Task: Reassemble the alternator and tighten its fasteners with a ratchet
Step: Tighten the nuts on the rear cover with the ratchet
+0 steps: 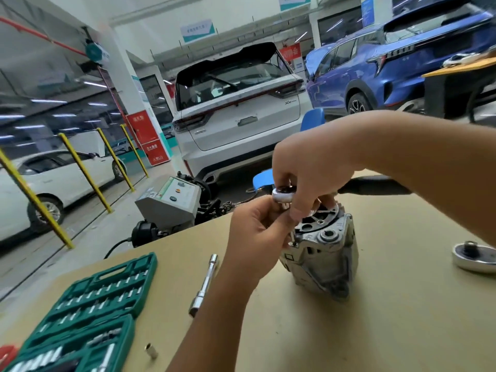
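The grey alternator (323,260) stands on the tan table (375,318), right of centre. My right hand (308,173) grips the chrome head of a ratchet (283,196) just above the alternator's upper left corner; its black handle (375,183) sticks out to the right behind my forearm. Under the ratchet head, my left hand (257,232) pinches the socket or extension, which meets a fastener (293,241) on the housing. The fingers hide most of that joint.
An open green socket set case (88,312) lies at the front left. A chrome extension bar (205,284) and a loose socket (150,350) lie beside it. A round metal pulley part (475,257) sits at the right edge. Parked cars and a grey machine stand behind the table.
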A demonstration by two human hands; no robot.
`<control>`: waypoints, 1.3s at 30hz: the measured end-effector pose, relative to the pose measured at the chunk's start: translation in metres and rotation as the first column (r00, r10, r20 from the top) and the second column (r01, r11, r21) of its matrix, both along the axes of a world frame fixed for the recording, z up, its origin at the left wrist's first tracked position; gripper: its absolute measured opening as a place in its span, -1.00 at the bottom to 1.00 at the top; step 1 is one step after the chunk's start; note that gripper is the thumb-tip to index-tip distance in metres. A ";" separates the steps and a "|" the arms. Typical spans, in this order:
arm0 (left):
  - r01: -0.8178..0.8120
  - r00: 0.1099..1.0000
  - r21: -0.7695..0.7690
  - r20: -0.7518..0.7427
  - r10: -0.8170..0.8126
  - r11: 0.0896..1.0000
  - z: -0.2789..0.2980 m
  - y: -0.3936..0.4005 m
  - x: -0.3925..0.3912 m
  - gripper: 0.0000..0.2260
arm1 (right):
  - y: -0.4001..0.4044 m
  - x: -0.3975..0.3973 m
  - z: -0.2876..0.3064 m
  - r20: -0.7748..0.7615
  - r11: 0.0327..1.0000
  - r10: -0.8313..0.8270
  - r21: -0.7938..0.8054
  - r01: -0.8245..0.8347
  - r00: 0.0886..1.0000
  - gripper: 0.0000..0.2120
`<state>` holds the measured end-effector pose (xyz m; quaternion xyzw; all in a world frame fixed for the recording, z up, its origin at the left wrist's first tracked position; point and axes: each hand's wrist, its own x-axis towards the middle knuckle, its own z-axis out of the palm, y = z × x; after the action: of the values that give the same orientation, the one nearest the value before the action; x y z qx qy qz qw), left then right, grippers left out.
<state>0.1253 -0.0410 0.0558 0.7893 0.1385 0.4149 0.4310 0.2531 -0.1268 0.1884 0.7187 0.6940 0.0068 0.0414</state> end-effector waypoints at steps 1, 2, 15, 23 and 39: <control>0.010 1.000 -0.018 -0.004 -0.010 1.000 0.001 0.001 -0.002 -0.93 | 0.000 -0.001 -0.001 0.021 1.000 0.018 0.009 -0.018 1.000 -0.86; 0.011 1.000 -0.018 -0.016 -0.012 1.000 0.002 0.001 -0.003 -0.93 | -0.004 -0.003 0.000 0.066 0.999 0.042 0.028 -0.044 0.997 -0.90; 0.007 0.997 -0.082 -0.080 -0.014 0.997 0.012 0.002 -0.011 -0.89 | -0.002 -0.025 0.001 0.246 0.994 -0.078 0.098 0.055 0.966 -0.82; -0.012 1.000 -0.079 0.025 0.014 0.997 0.004 -0.010 0.000 -0.86 | -0.006 -0.033 0.005 0.204 0.985 -0.168 -0.001 0.172 0.964 -0.87; -0.001 0.997 -0.054 0.079 0.005 0.999 -0.002 -0.012 0.003 -0.93 | -0.012 -0.030 0.006 -0.114 0.963 -0.265 -0.084 0.257 0.958 -0.72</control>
<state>0.1283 -0.0530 0.0540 0.7601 0.1334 0.4426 0.4566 0.2229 -0.1387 0.1947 0.8012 0.5942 -0.0669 0.0232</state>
